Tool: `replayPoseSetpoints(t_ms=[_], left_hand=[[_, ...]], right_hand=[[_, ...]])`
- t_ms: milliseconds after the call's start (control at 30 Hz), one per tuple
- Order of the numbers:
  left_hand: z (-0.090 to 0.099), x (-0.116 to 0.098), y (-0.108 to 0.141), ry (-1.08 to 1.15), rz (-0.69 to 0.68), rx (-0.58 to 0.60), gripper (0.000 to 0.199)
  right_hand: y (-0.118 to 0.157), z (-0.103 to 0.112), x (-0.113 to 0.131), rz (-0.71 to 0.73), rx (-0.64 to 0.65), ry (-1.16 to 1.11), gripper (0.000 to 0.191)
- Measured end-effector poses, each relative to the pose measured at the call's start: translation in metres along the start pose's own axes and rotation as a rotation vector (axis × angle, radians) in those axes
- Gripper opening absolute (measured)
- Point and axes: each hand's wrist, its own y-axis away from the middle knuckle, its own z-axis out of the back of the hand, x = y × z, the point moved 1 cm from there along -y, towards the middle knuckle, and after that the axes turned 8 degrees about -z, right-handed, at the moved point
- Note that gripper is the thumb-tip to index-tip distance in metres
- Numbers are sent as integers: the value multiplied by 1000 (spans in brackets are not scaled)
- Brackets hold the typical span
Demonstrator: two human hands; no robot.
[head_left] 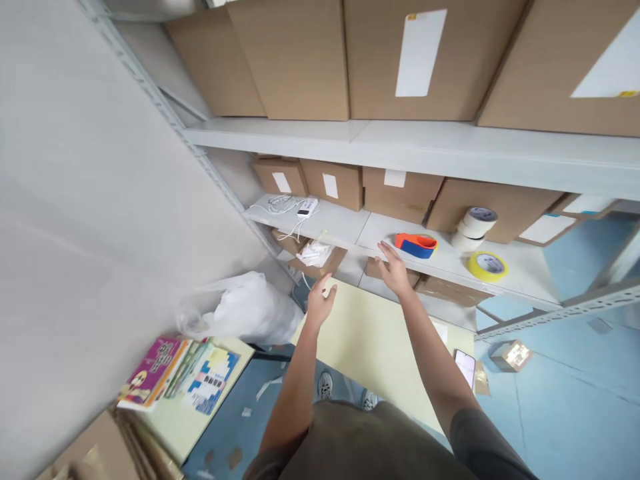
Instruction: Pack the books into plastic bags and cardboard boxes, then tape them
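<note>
Both arms reach forward over a pale yellow table (370, 333). My left hand (321, 301) is held above the table's far left corner, fingers apart and holding nothing. Higher and to the right, my right hand (393, 270) is spread near the front edge of the middle shelf (345, 223), also without anything in it. Closest to it lies an orange and blue strap-like band (416, 245) on that shelf. Farther right on the shelf are a yellow tape roll (487, 266) and stacked white tape rolls (474, 228).
Cardboard boxes (305, 60) fill the upper shelf. A white power strip (307, 207) with cables lies at the middle shelf's left. A white plastic bag (250, 307) and several books (155, 370) are on the left. A phone (465, 368) rests at the table's right edge; a small box (511, 356) sits on the floor.
</note>
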Motion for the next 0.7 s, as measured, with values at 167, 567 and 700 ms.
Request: replayPoseSetpoints(t_ms=[167, 567, 700], left_hand=[[38, 33, 37, -73, 97, -64, 44], [199, 114, 147, -138, 288, -404, 50], [256, 155, 189, -141, 341, -447, 52]], right_hand=[[35, -77, 9, -37, 185, -93, 50], [137, -251, 102, 64, 580, -138, 45], [153, -302, 153, 86, 612, -122, 52]])
